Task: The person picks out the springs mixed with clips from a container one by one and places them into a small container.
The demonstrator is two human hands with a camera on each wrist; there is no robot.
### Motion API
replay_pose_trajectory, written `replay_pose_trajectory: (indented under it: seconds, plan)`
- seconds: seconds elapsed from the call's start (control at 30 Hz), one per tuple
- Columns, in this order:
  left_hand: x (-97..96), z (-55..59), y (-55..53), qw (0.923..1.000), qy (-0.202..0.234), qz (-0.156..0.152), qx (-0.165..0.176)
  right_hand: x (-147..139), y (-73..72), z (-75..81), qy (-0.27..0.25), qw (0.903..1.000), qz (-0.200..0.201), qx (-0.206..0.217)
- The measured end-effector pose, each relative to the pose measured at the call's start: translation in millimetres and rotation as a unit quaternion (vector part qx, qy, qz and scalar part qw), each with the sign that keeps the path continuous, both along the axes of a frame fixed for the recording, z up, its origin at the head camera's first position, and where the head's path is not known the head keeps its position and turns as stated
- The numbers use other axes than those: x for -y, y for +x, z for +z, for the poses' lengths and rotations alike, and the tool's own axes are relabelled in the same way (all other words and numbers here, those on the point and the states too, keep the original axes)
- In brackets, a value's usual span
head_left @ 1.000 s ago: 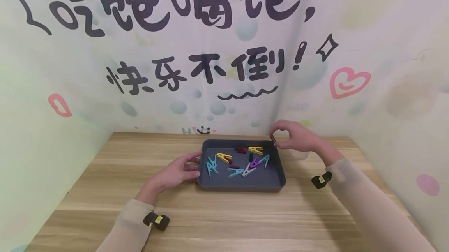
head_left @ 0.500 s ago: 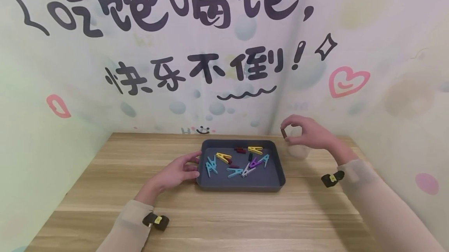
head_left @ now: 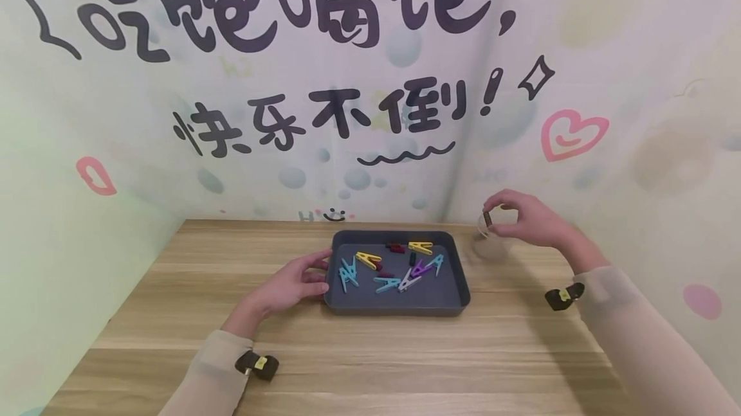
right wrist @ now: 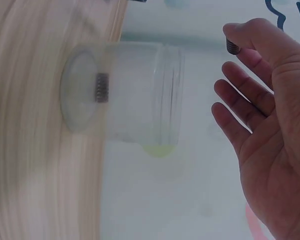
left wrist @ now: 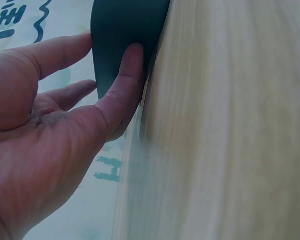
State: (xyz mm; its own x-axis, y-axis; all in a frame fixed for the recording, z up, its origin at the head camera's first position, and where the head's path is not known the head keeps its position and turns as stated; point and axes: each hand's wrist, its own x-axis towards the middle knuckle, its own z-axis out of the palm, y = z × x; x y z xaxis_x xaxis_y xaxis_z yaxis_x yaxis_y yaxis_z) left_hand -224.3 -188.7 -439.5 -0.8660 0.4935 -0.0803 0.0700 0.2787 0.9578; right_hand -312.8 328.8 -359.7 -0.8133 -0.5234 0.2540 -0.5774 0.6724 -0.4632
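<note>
Head view: the right hand (head_left: 529, 220), pinching a spring (head_left: 487, 218), has moved from tray (head_left: 399, 310) to jar (head_left: 491, 248) mouth, its carry seemingly nearly done; the left hand (head_left: 292, 284), fingers spread, touches the tray.

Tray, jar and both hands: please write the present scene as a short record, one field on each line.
Left hand: fingers touch the outside of the tray's left end
Right hand: pinches a dark coiled spring between thumb and finger, outside the jar near its mouth
Jar: clear, upright, right of the tray; a second spring shows inside
Tray: dark grey; holds yellow, light blue, purple and white clips, plus small red and dark pieces
Surface: wood-grain table
</note>
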Motion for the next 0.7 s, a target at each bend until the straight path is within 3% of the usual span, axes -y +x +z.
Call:
replay_pose_trajectory:
  seconds: [0.27, 0.53, 0.7]
  plan:
    - [-0.2, -0.7, 0.1, 1.0, -0.001, 0.003, -0.001, -18.6, 0.2, -6.8, -0.002, 0.9997, -0.022, -0.006]
    - [0.0, -0.3, 0.9, 1.0, -0.007, 0.002, -0.004, -32.4, 0.8, -15.5, -0.007, 0.9973, -0.064, 0.036]
    - [-0.1, -0.6, 0.6, 1.0, -0.005, -0.003, -0.005, -36.6, 1.2, -18.9, -0.009, 0.9972, -0.06, 0.043]
